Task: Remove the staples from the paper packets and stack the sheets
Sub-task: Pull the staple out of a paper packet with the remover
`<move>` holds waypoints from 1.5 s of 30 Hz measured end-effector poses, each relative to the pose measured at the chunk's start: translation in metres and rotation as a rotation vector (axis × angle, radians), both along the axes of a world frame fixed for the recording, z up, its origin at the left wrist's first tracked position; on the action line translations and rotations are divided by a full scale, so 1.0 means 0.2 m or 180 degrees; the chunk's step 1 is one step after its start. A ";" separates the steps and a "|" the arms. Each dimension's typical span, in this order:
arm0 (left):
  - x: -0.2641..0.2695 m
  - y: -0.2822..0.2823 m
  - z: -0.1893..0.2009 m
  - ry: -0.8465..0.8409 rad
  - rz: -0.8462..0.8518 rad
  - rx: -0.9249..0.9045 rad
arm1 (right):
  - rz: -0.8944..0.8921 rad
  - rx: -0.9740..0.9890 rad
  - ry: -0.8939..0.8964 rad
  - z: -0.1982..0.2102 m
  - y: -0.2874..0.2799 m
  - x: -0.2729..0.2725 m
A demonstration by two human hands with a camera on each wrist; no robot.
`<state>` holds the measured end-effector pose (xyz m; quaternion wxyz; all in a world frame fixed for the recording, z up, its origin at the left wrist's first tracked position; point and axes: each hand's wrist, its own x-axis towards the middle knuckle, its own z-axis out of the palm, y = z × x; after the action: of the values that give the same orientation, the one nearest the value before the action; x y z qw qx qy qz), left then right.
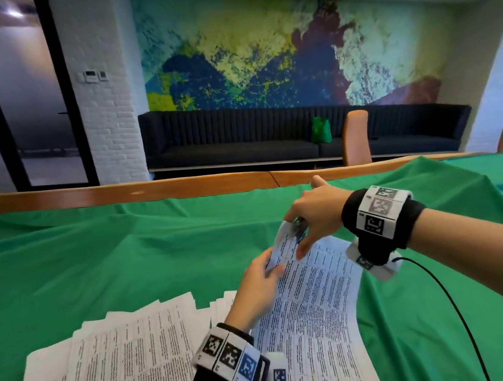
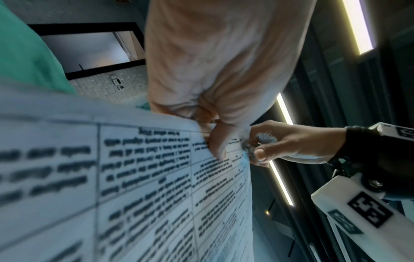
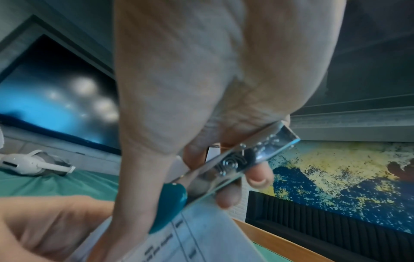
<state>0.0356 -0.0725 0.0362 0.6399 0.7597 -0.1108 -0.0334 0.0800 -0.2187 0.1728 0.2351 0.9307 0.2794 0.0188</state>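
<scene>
**Staple remover at the raised corner of the packet**

On my far left, a fanned stack of loose printed sheets lies on the green cloth that covers the table. It looks like the pile for freed pages.

Next comes my left hand. Its grip is closed on the paper packet, thumb on top and fingers underneath, pinching the left edge just below the top corner. That corner is lifted off the table while the near end of the packet rests flat on the cloth, beside the stack. The packet's long axis runs from my body away toward the far edge of the table.

To the right, my right hand comes in from above and from the right side. Its grip is wrapped around a metal staple remover with a teal handle, thumb against one side and curled fingers against the other; the index finger points away, off the tool. The tool's nose sits right at the raised corner, touching the paper. The staple itself is hidden under the tool and fingers.

The coming move turns on this: the corner lies directly below and slightly left of the right grip, and the left grip holds just beside it. I judge the pull should go up and away from the left hand, which anchors the sheets.
</scene>
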 end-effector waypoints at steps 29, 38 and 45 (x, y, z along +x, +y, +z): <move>-0.03 -0.06 0.04 -0.0184 -0.0026 0.0640 | 0.0905 -0.0704 -0.0105 -0.02 -0.05 -0.02; 0.00 -0.08 0.02 -0.0049 -0.0166 0.0357 | 0.1160 -0.0807 -0.0405 0.00 -0.05 -0.02; -0.02 -0.09 0.02 -0.0088 -0.0182 0.0336 | 0.0935 -0.0693 -0.0268 0.04 -0.07 0.01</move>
<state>0.0317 -0.0906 0.0410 0.5962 0.7892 -0.1394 -0.0471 0.0813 -0.2327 0.1810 0.3406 0.8474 0.4026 0.0616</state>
